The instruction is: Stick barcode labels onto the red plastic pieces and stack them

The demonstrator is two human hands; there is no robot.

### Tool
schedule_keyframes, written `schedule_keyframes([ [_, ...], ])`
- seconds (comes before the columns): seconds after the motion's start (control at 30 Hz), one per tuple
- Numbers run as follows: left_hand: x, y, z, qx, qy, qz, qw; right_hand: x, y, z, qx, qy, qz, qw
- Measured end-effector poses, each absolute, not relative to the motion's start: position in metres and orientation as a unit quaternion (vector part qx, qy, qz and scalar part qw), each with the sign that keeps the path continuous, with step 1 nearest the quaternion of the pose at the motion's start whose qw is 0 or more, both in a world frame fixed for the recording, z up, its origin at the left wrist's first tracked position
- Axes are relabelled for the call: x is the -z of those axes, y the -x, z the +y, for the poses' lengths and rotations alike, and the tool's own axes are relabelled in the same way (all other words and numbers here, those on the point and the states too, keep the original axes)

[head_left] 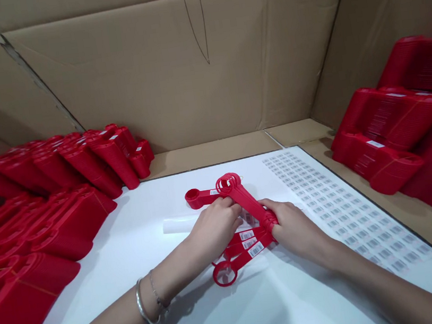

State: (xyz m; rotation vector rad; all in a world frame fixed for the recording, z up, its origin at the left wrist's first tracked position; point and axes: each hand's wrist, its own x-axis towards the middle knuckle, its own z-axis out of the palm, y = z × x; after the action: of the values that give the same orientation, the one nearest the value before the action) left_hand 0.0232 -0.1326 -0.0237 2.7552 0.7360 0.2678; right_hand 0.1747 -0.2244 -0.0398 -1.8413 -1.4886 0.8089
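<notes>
Being gripped by two bare hands, a fanned bundle of red plastic scoops [245, 200] is held over the white bench [237, 314], near its middle. The left hand [217, 230] is closed, its grip pressed onto the handles at the middle of the bundle, and a silver bangle [145, 306] and a thin chain bracelet [157, 293] are worn on that wrist. The right hand [294, 232] is also closed, its grip wrapped around the handles where they are gathered at the bundle's narrow point.

Barcode stickers [249, 240] are seen on the handles fanned out below the hands, and a round ring end [224, 273] is turned toward the near side. A round cup end [193, 198] is splayed out to the far left, while further ring ends [229, 183] are stacked together at the far side.

Just beside the left hand, a white paper roll [176, 225] is laid on the bench. Near the right hand, a sheet of barcode labels [347, 213] is spread flat. Farther off, a mass of stacked red plastic pieces [37, 235] is piled along the left side, and a second red stack [396, 126] is banked up on the right. Behind these, corrugated cardboard walls [147, 70] are raised around the bench.
</notes>
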Motion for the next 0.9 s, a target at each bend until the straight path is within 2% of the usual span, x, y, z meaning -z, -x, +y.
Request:
schedule_keyframes([
  [0.1, 0.022, -0.023, -0.133, -0.057, -0.957, 0.262, 0.108, 0.041, -0.175, -0.224, -0.305, 0.699, -0.565, 0.313],
  [0.2, 0.012, -0.02, -0.131, -0.05, -0.959, 0.243, 0.141, 0.042, -0.176, -0.224, -0.31, 0.695, -0.565, 0.319],
  [0.37, -0.015, -0.01, -0.124, -0.044, -0.923, 0.246, 0.292, 0.042, -0.176, -0.224, -0.329, 0.666, -0.568, 0.353],
  [0.53, -0.019, -0.009, -0.12, -0.063, -0.866, 0.247, 0.43, 0.038, -0.171, -0.228, -0.33, 0.643, -0.582, 0.374],
  [0.9, -0.022, -0.013, -0.127, -0.066, -0.847, 0.28, 0.448, 0.04, -0.168, -0.232, -0.335, 0.629, -0.6, 0.364],
])
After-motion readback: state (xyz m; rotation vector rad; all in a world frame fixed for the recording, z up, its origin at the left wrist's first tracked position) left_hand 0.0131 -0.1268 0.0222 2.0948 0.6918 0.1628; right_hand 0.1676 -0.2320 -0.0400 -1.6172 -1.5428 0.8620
